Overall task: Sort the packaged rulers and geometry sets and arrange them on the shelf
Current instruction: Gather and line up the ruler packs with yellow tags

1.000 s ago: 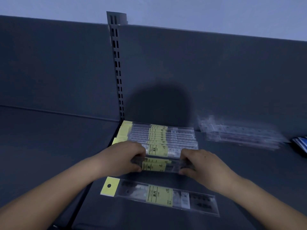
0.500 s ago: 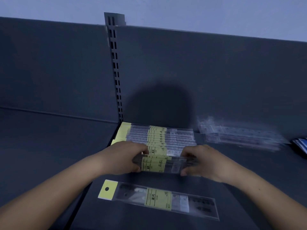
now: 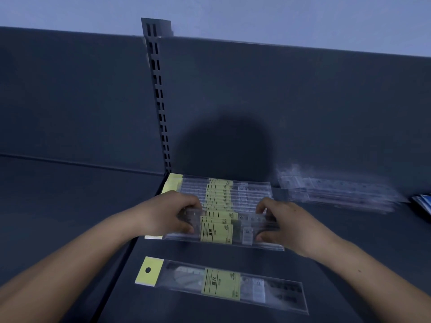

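Both hands are closing on a small bundle of packaged rulers at the front of the fanned row of ruler packs lying on the shelf. The left hand is grasping the bundle's left end, its fingers curling over the top edge; the right hand is pinching the right end, thumb underneath. Neither grip is loose.

To do this step well, the person is probably best keeping the bundle squared between both hands, the yellow header tabs all at the left, and lowering it so it overlaps the row evenly. The slippery clear sleeves are likely to slide apart if one hand is letting go early.

One single ruler pack is lying flat nearer the shelf's front edge, apart from the row. A blurred pile of clear packs is sitting well to the right.

Each yellow label is carrying two large dark characters, seemingly the Chinese for "straight ruler"; the smaller print and the white sticker are too small to read.
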A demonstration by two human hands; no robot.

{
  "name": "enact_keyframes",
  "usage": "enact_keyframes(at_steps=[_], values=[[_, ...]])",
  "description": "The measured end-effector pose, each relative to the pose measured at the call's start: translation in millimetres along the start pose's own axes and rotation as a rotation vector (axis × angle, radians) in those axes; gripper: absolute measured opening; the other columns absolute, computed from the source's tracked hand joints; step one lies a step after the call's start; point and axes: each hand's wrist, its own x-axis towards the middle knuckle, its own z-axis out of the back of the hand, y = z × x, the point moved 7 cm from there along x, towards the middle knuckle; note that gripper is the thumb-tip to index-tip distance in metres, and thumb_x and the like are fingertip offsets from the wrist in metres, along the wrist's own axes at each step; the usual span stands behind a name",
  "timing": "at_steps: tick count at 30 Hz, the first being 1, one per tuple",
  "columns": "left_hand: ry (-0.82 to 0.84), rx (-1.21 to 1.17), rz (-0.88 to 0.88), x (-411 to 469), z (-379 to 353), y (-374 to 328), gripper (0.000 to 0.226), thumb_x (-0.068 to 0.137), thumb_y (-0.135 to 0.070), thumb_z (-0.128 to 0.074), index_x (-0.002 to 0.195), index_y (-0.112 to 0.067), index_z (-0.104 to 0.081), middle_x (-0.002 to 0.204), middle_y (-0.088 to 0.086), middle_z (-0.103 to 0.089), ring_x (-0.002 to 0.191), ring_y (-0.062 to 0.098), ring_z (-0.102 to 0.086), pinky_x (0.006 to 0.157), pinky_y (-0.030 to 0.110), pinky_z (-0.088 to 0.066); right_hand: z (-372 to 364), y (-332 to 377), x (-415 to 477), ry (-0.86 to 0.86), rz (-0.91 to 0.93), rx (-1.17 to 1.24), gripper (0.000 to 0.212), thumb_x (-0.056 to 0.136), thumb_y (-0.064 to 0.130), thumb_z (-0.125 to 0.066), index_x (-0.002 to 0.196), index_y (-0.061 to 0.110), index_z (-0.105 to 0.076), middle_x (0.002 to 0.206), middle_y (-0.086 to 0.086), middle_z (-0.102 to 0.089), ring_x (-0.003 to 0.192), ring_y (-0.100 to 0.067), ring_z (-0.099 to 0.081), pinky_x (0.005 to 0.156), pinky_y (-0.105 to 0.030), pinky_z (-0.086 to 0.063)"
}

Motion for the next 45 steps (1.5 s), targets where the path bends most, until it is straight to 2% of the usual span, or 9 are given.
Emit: enact_keyframes(at_steps=[9,13,18,23,28,30,32,39,45], values=[[-0.12,0.294,-0.165,-8.2,-6.5,-3.9,0.055,0.085,-0.035,-0.064,0.135,-0.03,-0.041,0.129,-0.015,-0.038,0.122,0.004,-0.035,0.103,0.019,-0.026,-7.1,2.7,-5.5,-0.129,0.137,-0.201,0.048,0.087,0.048,-0.056,0.128,0.025,-0.048,0.122,0.009,-0.043,0.111,-0.011,-0.039,0.096,-0.022,-0.033],[-0.1,0.307,-0.16,-23.2,-15.5,-3.4,0.076,0.076,-0.067,-0.028,0.142,-0.029,-0.036,0.143,-0.014,-0.029,0.131,0.002,-0.025,0.1,0.007,-0.011,-18.5,1.7,-15.0,-0.162,0.192,-0.229,0.049,0.092,0.052,-0.042,0.126,0.019,-0.054,0.128,0.005,-0.048,0.118,-0.015,-0.045,0.101,-0.024,-0.036],[0.028,0.394,-0.078,-33.0,-37.4,5.4,0.092,0.065,-0.077,0.004,0.144,-0.032,0.018,0.151,-0.017,0.027,0.135,-0.004,0.03,0.106,0.013,0.022,-51.2,-1.9,-21.4,0.062,0.218,-0.222,0.082,0.075,0.072,0.005,0.143,0.03,0.019,0.148,0.016,0.031,0.135,0.0,0.033,0.112,-0.023,0.021],[0.1,0.425,-0.032,-31.5,-44.2,7.5,0.092,0.063,-0.076,0.006,0.139,-0.03,0.03,0.146,-0.015,0.038,0.131,0.001,0.04,0.108,0.023,0.026,-53.7,0.5,-20.6,0.096,0.192,-0.268,0.087,0.072,0.079,-0.001,0.138,0.031,0.029,0.142,0.014,0.042,0.129,-0.003,0.043,0.108,-0.026,0.027],[-0.003,0.366,-0.084,-33.8,-38.7,3.0,0.088,0.072,-0.076,-0.001,0.146,-0.031,0.018,0.15,-0.018,0.03,0.132,-0.005,0.036,0.11,0.023,0.025,-42.1,4.3,-22.9,-0.064,0.211,-0.094,0.079,0.082,0.075,-0.013,0.146,0.034,0.006,0.155,0.013,0.018,0.139,-0.001,0.026,0.116,-0.029,0.015],[-0.126,0.253,-0.204,-42.0,-24.6,-9.5,0.077,0.08,-0.078,-0.019,0.145,-0.037,-0.02,0.154,-0.023,-0.005,0.14,-0.007,0.005,0.115,0.022,0.001,-25.7,9.3,-31.8,-0.254,0.316,-0.024,0.067,0.087,0.071,-0.03,0.139,0.031,-0.04,0.151,0.012,-0.029,0.141,-0.003,-0.016,0.117,-0.033,-0.017],[-0.116,0.192,-0.279,-52.5,-15.6,-21.3,0.049,0.078,-0.074,-0.045,0.115,-0.042,-0.049,0.117,-0.029,-0.043,0.115,-0.009,-0.034,0.102,0.016,-0.024,-19.8,14.3,-38.3,-0.212,0.382,-0.035,0.05,0.08,0.073,-0.045,0.106,0.033,-0.061,0.109,0.023,-0.053,0.107,0.005,-0.043,0.094,-0.024,-0.038],[0.17,0.31,-0.125,-56.5,-33.9,-19.2,0.029,0.079,-0.05,-0.064,0.098,-0.037,-0.046,0.092,-0.019,-0.043,0.088,-0.004,-0.035,0.078,0.007,-0.03,-42.0,19.1,-43.0,0.264,0.264,-0.038,0.035,0.068,0.06,-0.07,0.078,0.042,-0.042,0.084,0.023,-0.04,0.082,0.008,-0.037,0.069,-0.012,-0.031],[0.028,0.144,-0.105,-42.8,-21.6,-17.4,0.024,0.081,-0.027,-0.068,0.079,-0.029,-0.044,0.085,-0.016,-0.045,0.081,-0.005,-0.039,0.07,0.011,-0.034,-25.5,17.4,-32.1,0.05,0.155,0.056,0.035,0.075,0.037,-0.073,0.067,0.031,-0.039,0.074,0.015,-0.047,0.069,0.0,-0.044,0.06,-0.016,-0.034]])
